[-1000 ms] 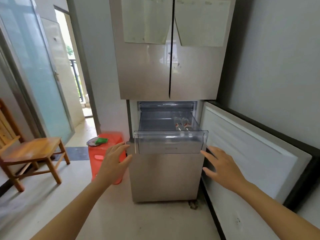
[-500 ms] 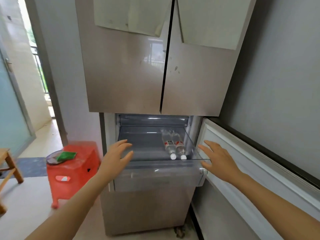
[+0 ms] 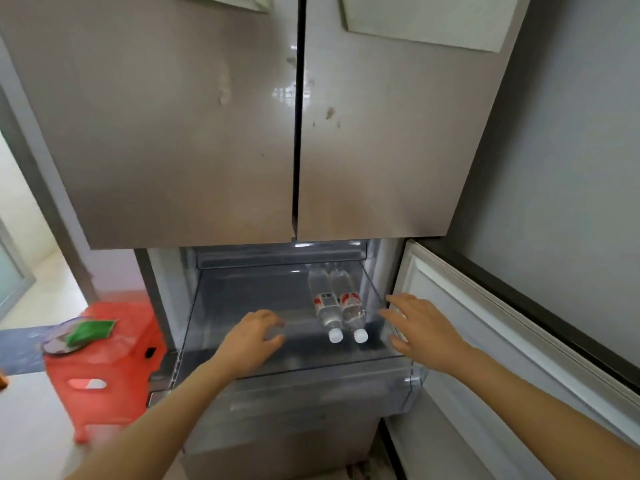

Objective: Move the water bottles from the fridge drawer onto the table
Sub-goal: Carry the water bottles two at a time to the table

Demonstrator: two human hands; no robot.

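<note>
Water bottles (image 3: 325, 308), two, lie on their sides in the right half of the fridge drawer (image 3: 235, 299), touching along their length, white caps toward me. The drawer is clear plastic and stands pulled out under the closed upper doors (image 3: 173, 133).

My left hand (image 3: 252, 337) hovers over the bare drawer floor just left of the caps, fingers loosely curled and grasping nothing. My right hand (image 3: 420, 327) is at the drawer's right wall, fingers spread and released; whether it touches the wall I cannot tell. Neither hand has a bottle yet, so I judge the task to be at its first reach.

The lower door (image 3: 485, 341) stands swung open at my right. A red stool (image 3: 114, 368) carrying a dish with something green (image 3: 91, 332) sits on the floor at my left. No worktop is in view.

Risks, as I judge them:
- The bottles are round and unchocked, so lifting one may set its neighbour rolling.
- Chilled plastic may be slick and slip from a one-handed grip.
- Weight pressed on the extended drawer could strain it.
- Turning away, I could clip the open door or the stool.
</note>
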